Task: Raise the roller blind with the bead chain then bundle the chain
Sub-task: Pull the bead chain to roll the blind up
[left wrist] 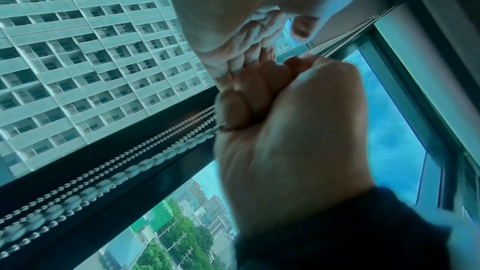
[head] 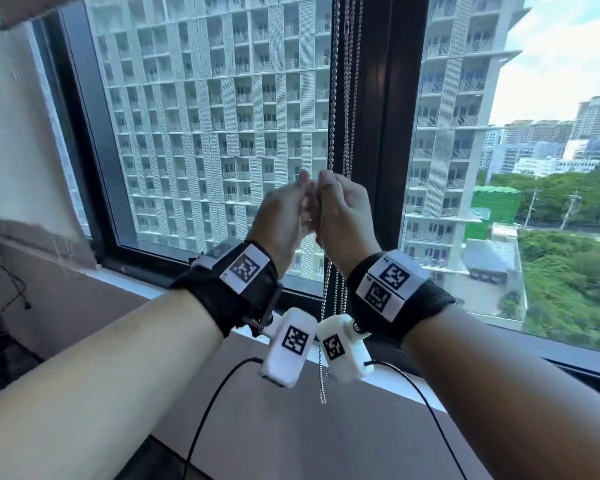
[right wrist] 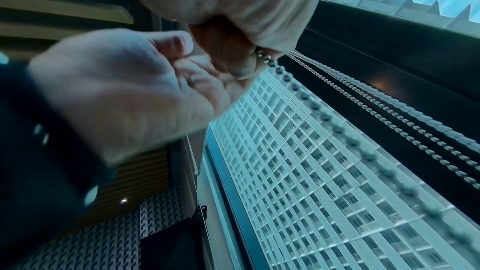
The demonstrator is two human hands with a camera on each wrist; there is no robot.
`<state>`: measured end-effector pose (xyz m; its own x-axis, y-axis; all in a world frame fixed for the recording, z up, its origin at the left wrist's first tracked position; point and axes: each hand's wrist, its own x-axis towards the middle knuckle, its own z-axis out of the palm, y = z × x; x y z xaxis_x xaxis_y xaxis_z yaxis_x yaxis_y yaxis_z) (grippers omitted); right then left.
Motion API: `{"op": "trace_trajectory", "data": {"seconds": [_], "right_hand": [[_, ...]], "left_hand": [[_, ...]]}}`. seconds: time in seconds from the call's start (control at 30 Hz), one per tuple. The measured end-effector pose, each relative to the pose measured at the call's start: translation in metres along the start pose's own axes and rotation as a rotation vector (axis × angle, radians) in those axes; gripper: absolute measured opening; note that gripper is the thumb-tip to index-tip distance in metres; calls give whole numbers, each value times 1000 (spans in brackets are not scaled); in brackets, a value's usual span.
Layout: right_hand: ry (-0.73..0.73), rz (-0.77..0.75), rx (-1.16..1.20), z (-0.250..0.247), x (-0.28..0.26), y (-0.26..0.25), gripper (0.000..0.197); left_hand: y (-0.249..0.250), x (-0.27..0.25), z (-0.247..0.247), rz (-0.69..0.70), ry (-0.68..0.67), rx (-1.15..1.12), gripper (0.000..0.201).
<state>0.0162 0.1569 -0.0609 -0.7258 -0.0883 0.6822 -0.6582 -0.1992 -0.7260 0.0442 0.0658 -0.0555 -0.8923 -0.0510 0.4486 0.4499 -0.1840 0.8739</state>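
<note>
The window is showing bare glass across the whole head view, and no blind fabric is hanging over it, so the raising part is looking finished; the blind itself is not clearly appearing in any view. What is going on now seems to be the start of the bundling. Both hands are being held up together, touching, just in front of the dark window post, right where the bead chain is hanging. The left hand is closing into a fist around the chain: in the left wrist view strands are running in under its curled fingers, and in the right wrist view beads are coming out of that same fist. The right hand is curling its fingers loosely against the left one, but whether it is actually gripping any chain is not something I can tell. No finished bundle is showing yet; loose chain is dangling below the wrists, one loop reaching down past the window sill, so gathering and securing are what is remaining. Counting: two hands, one window post, and about four chain strands running down beside the post above the hands, with roughly three hanging below them, though the strands are overlapping and hard to separate.
</note>
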Motion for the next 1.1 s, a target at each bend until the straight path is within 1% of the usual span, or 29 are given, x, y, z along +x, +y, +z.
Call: {"op": "trace_trajectory", "data": {"seconds": [0.1, 0.23, 0.33, 0.4, 0.5, 0.57, 0.67, 0.77, 0.8, 0.87, 0.97, 1.03, 1.1], "right_hand": [[6, -36, -59, -1, -7, 16, 46], [20, 7, -92, -7, -20, 34, 35], [14, 57, -102, -13, -33, 46, 36], [-9, 62, -145, -17, -42, 54, 41], [-51, 63, -183, -23, -51, 63, 40], [-79, 65, -192, -25, -54, 65, 40], [-112, 94, -192, -28, -56, 65, 33], [-138, 93, -232, -32, -54, 58, 16], [-142, 90, -223, -33, -51, 54, 15], [-138, 75, -184, -34, -41, 44, 22], [-71, 39, -135, -32, -21, 25, 36], [-44, 33, -122, -29, -10, 10, 36], [-39, 33, -115, -22, 1, -4, 29]], "left_hand": [[12, 5, 9, 38, -23, -31, 43], [19, 10, 21, 83, -62, -36, 45], [16, 9, 29, 66, -80, -57, 41], [8, 6, 34, 53, -66, -25, 37], [-7, 4, 38, 68, -19, 48, 39], [-11, 6, 37, 71, -10, 47, 41], [-11, 8, 30, 35, -7, 18, 41], [-12, 9, 22, 19, -14, 12, 42], [-13, 8, 20, 18, -13, 14, 42], [-16, 3, 16, 8, -5, 11, 42], [-27, -4, 10, -32, 16, 15, 40], [-36, -9, 6, -39, 24, 33, 41], [-44, -12, 5, -56, 14, 46, 44]]}}
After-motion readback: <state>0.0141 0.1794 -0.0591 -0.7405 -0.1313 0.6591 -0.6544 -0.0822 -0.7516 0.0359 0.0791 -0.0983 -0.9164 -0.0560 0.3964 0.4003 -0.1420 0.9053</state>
